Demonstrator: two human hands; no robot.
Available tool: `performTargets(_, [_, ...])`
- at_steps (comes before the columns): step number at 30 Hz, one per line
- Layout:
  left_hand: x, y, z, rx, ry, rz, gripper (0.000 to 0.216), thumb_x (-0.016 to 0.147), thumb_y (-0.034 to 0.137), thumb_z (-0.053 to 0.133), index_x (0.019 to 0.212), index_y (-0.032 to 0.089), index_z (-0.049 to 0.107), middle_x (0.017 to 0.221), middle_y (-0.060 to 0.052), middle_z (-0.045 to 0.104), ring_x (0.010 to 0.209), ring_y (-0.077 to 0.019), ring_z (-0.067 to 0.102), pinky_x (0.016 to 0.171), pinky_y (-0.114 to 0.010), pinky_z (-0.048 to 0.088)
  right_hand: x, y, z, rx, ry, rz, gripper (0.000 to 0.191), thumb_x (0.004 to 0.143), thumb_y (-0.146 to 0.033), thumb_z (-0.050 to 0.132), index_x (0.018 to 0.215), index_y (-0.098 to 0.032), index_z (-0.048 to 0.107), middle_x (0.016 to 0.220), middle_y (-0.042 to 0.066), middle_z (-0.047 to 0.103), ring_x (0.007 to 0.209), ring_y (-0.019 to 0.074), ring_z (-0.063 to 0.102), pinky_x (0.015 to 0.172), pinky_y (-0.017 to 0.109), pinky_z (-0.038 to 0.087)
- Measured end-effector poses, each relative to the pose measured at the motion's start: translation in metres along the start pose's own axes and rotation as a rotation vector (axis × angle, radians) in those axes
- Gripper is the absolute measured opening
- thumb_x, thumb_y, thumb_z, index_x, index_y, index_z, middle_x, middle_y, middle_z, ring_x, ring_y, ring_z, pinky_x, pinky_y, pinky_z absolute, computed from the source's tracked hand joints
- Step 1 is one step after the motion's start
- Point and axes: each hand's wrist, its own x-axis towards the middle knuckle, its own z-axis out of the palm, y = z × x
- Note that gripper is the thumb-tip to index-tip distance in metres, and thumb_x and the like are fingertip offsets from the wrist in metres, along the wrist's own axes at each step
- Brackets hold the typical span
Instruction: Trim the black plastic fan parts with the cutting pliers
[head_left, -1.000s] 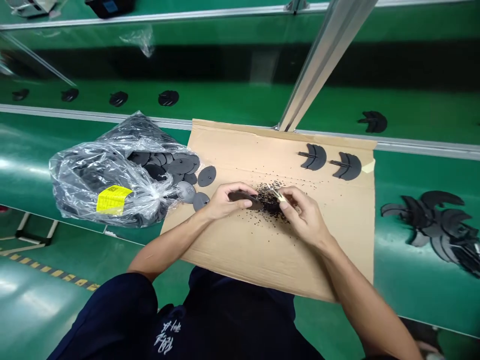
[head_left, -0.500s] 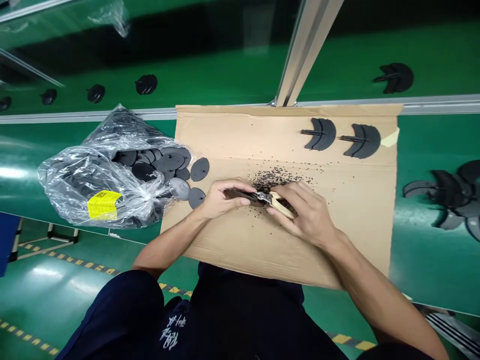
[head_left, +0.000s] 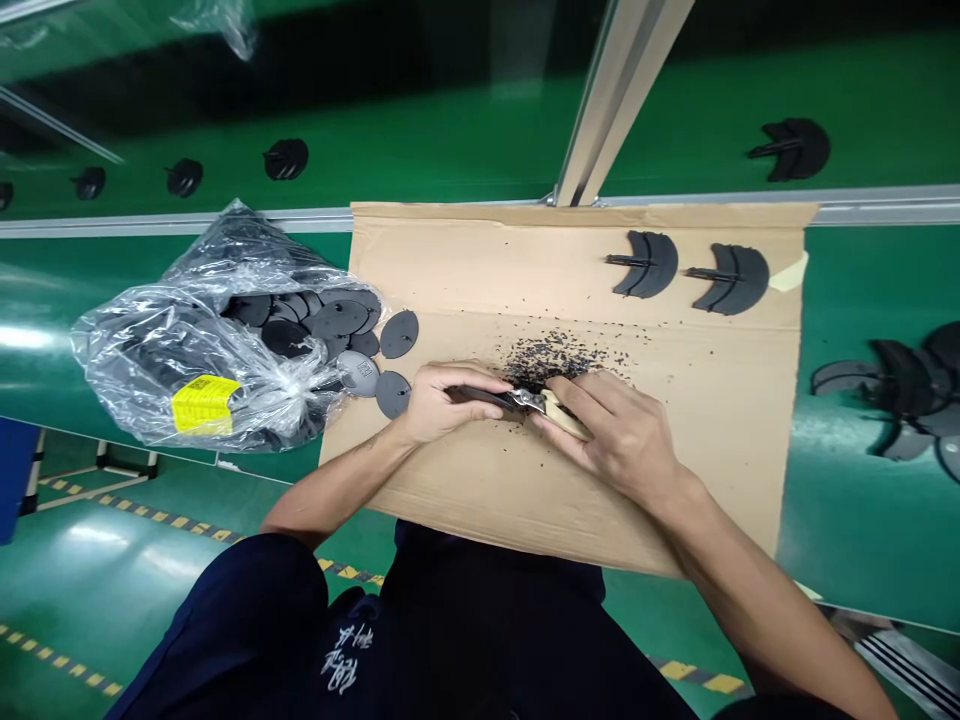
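My left hand (head_left: 450, 402) is closed on a thin black disc (head_left: 480, 394), held almost edge-on between thumb and fingers. In my right hand (head_left: 626, 430) are nippers (head_left: 561, 412) with cream handles, their metal jaws touching the disc's right end. The handles look squeezed close together. Just beyond the jaws lies a heap of small black clippings (head_left: 551, 355), scattered over the cardboard sheet (head_left: 450, 270). Two loose black discs (head_left: 399, 334) lie to the left of my left hand, beside a grey one (head_left: 358, 373).
A clear plastic bag (head_left: 169, 340) full of black discs, with a yellow label (head_left: 204, 404), lies at the left. Two crescent-shaped black parts (head_left: 649, 264) rest at the cardboard's far right. More black parts (head_left: 904, 385) lie on the green table to the right. A metal post (head_left: 619, 110) stands behind.
The nipper handles look closer together than before. Both hands stay in nearly the same place, and the view has shifted slightly.
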Motion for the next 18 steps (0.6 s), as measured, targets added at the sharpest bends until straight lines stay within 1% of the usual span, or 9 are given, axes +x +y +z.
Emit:
performTargets(3, [0.0, 0.002, 0.001, 0.034, -0.007, 0.068, 0.027, 0.071, 0.037, 0.09, 0.093, 0.025, 0.084, 0.087, -0.007, 0.081, 0.078, -0.0164, 0.073, 0.073, -0.027, 0.057, -0.002, 0.001, 0.002, 0.124, 0.017, 0.037, 0.019, 0.099, -0.035, 0.062, 0.106, -0.019, 0.068, 0.08, 0.005, 0.068, 0.068, 0.0181, 0.062, 0.061, 0.031, 0.049])
performTargets(6, [0.001, 0.005, 0.003, 0.122, -0.003, 0.182, 0.026, 0.074, 0.034, 0.089, 0.097, 0.024, 0.083, 0.087, -0.007, 0.08, 0.077, -0.0157, 0.072, 0.071, -0.027, 0.057, -0.003, 0.006, 0.003, 0.201, 0.035, 0.092, 0.02, 0.099, -0.036, 0.063, 0.108, -0.019, 0.069, 0.083, 0.006, 0.07, 0.068, 0.0183, 0.062, 0.06, 0.032, 0.049])
performTargets(9, [0.001, 0.009, 0.004, 0.248, 0.006, 0.295, 0.026, 0.076, 0.032, 0.087, 0.1, 0.022, 0.082, 0.087, -0.007, 0.08, 0.077, -0.0156, 0.071, 0.071, -0.028, 0.057, -0.001, 0.012, 0.003, 0.072, 0.056, 0.119, 0.024, 0.097, -0.038, 0.064, 0.112, -0.019, 0.069, 0.087, 0.008, 0.071, 0.072, 0.021, 0.06, 0.064, 0.035, 0.049])
performTargets(12, [0.002, 0.011, 0.004, 0.351, -0.011, 0.377, 0.029, 0.079, 0.026, 0.085, 0.108, 0.022, 0.08, 0.09, -0.007, 0.079, 0.079, -0.0148, 0.071, 0.072, -0.027, 0.057, 0.001, 0.014, 0.002, -0.103, 0.044, 0.092, 0.029, 0.097, -0.04, 0.063, 0.116, -0.018, 0.068, 0.087, 0.009, 0.07, 0.076, 0.0233, 0.057, 0.065, 0.037, 0.045])
performTargets(15, [0.002, 0.012, 0.003, 0.448, -0.064, 0.437, 0.03, 0.083, 0.022, 0.081, 0.113, 0.019, 0.077, 0.092, -0.007, 0.077, 0.083, -0.014, 0.071, 0.074, -0.027, 0.057, 0.002, 0.009, 0.003, -0.21, 0.01, 0.032, 0.031, 0.099, -0.039, 0.061, 0.12, -0.016, 0.067, 0.088, 0.01, 0.07, 0.078, 0.0233, 0.056, 0.066, 0.036, 0.04])
performTargets(18, [0.002, 0.011, 0.003, 0.558, -0.107, 0.465, 0.028, 0.088, 0.022, 0.077, 0.115, 0.019, 0.074, 0.094, -0.008, 0.077, 0.087, -0.0148, 0.071, 0.077, -0.029, 0.058, 0.003, 0.004, 0.004, -0.256, -0.007, -0.003, 0.03, 0.1, -0.037, 0.059, 0.121, -0.015, 0.065, 0.09, 0.009, 0.07, 0.081, 0.0224, 0.056, 0.067, 0.035, 0.037])
